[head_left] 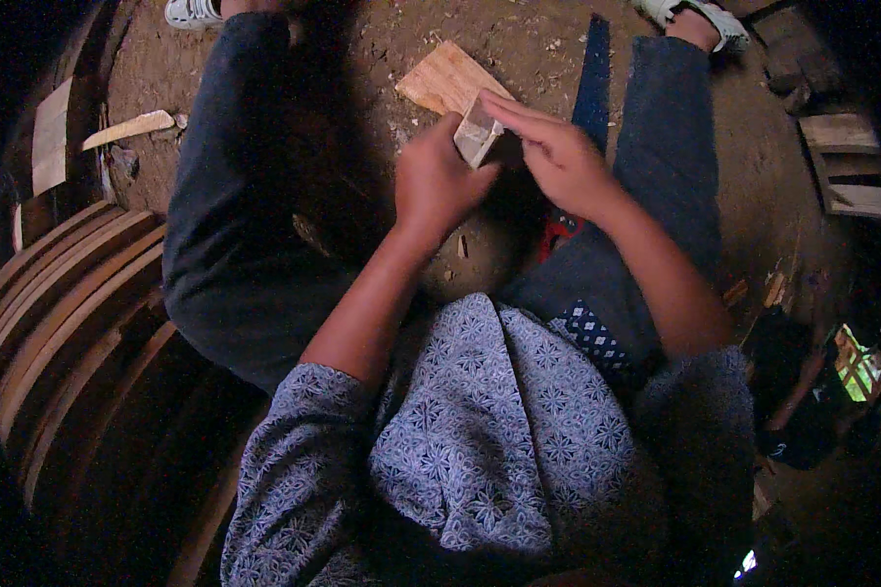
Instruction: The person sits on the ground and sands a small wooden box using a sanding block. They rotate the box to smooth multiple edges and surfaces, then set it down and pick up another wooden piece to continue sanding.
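My left hand [439, 176] is closed round a small pale wooden block [472, 147], its thumb along the near side. Over the top of that block reach the outstretched fingers of my right hand [568, 161], touching or nearly touching it. A small whitish patch shows by the right fingertips, too blurred to name. Just beyond the block lies a flat wooden board [450, 76], partly covered by my hands. To the right is a saw with a blue blade [593, 83] and a red handle [558, 233], partly hidden behind my right hand and leg.
My legs stretch out on both sides over a dirt floor [372, 59] with scattered wood chips. Long planks [69, 264] are stacked at the left, near a pale wood strip [132, 129]. More wood pieces [842, 132] lie at the far right.
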The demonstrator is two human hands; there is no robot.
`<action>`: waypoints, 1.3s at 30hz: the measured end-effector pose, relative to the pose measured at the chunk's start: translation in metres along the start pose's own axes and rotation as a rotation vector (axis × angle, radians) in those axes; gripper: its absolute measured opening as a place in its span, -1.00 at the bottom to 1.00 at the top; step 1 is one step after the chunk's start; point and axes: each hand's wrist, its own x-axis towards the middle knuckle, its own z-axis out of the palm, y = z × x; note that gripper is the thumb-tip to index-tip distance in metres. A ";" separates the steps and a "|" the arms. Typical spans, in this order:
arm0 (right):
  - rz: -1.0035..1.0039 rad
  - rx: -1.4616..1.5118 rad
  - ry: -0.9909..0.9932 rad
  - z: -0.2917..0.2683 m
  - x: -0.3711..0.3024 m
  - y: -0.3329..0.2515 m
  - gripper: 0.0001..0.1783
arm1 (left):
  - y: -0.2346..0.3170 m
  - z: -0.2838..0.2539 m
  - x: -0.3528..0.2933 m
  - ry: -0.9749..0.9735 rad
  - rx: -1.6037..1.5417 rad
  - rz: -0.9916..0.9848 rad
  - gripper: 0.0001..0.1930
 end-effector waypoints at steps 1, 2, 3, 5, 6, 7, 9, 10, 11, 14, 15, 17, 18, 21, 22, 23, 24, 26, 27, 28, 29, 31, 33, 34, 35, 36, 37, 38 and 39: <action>0.013 0.027 0.014 -0.004 -0.006 -0.004 -0.45 | -0.003 0.002 0.000 0.014 -0.001 0.007 -0.59; 0.187 0.113 0.049 -0.009 -0.009 -0.010 -0.49 | -0.006 0.003 0.000 0.027 -0.001 0.018 -0.58; 0.361 0.197 0.084 -0.015 -0.010 -0.016 -0.54 | -0.006 0.003 -0.002 0.027 -0.003 0.007 -0.58; 0.512 0.324 0.218 -0.016 -0.012 -0.015 -0.61 | -0.001 0.002 -0.002 0.014 -0.004 0.003 -0.56; 0.485 0.367 0.306 -0.008 -0.010 -0.005 -0.65 | 0.000 0.002 -0.004 0.019 -0.014 0.000 -0.56; 0.458 0.404 0.401 -0.001 -0.009 0.001 -0.68 | 0.001 0.002 -0.004 0.019 -0.027 0.004 -0.56; 0.404 0.308 0.408 0.009 -0.011 0.009 -0.70 | 0.004 0.003 -0.003 0.015 -0.045 0.014 -0.56; 0.373 0.265 0.401 0.013 -0.009 0.010 -0.71 | 0.002 0.003 -0.003 0.015 -0.048 0.012 -0.57; 0.317 0.221 0.419 0.015 -0.008 0.010 -0.71 | 0.001 0.003 -0.003 0.016 -0.050 0.010 -0.57; 0.234 0.157 0.467 0.016 -0.008 0.009 -0.69 | 0.002 0.002 -0.003 0.015 -0.022 0.013 -0.57; 0.266 0.187 0.477 0.017 -0.012 0.009 -0.66 | 0.002 0.002 -0.003 0.016 -0.028 0.017 -0.57; 0.380 0.272 0.419 0.017 -0.012 0.007 -0.62 | 0.002 0.002 -0.005 0.017 -0.038 0.016 -0.57; 0.459 0.325 0.351 0.016 -0.010 0.004 -0.60 | 0.001 0.002 -0.005 0.019 -0.040 0.018 -0.57; 0.249 0.142 0.206 0.021 -0.012 0.008 -0.48 | -0.001 0.005 -0.004 0.022 -0.051 0.024 -0.57; 0.107 0.026 0.165 0.025 -0.014 0.013 -0.43 | 0.000 0.006 -0.004 0.021 -0.060 0.020 -0.57; 0.096 0.047 0.164 0.027 -0.015 0.020 -0.39 | 0.000 0.007 -0.003 0.020 -0.068 0.015 -0.57; 0.085 0.068 0.164 0.029 -0.013 0.029 -0.34 | -0.001 0.007 -0.002 0.020 -0.039 0.021 -0.58; 0.103 0.071 0.139 0.028 -0.007 0.043 -0.31 | -0.001 0.006 -0.002 0.022 0.012 0.033 -0.58; 0.131 0.050 0.121 0.026 -0.002 0.050 -0.32 | 0.000 0.006 -0.003 0.017 0.005 0.032 -0.58; 0.156 0.035 0.101 0.025 0.005 0.050 -0.33 | -0.001 0.004 -0.002 0.016 0.004 0.029 -0.58; 0.179 0.038 0.107 0.024 0.006 0.047 -0.33 | 0.000 0.003 -0.001 0.016 0.002 0.026 -0.58; 0.221 0.055 0.113 0.028 0.001 0.035 -0.35 | 0.005 0.000 -0.002 0.004 -0.027 0.006 -0.58; 0.122 0.108 0.107 0.031 -0.007 -0.006 -0.35 | -0.002 0.000 -0.004 0.026 -0.015 -0.019 -0.58; 0.092 0.123 0.117 0.028 -0.015 -0.020 -0.36 | -0.001 0.003 -0.004 0.023 -0.007 -0.010 -0.58; 0.102 0.091 0.127 0.029 -0.014 -0.011 -0.36 | -0.001 0.005 -0.005 0.021 0.002 -0.001 -0.57; 0.111 0.060 0.135 0.031 -0.009 0.009 -0.36 | -0.001 0.005 -0.006 0.010 0.012 -0.016 -0.57; 0.121 0.016 0.163 0.028 -0.004 0.027 -0.36 | 0.006 0.002 -0.003 -0.007 0.018 -0.008 -0.57; 0.147 0.001 0.160 0.026 0.005 0.037 -0.35 | 0.009 0.000 -0.002 -0.015 0.028 -0.009 -0.56; 0.166 0.003 0.146 0.025 -0.003 0.039 -0.35 | 0.010 0.001 -0.004 -0.024 0.007 -0.016 -0.56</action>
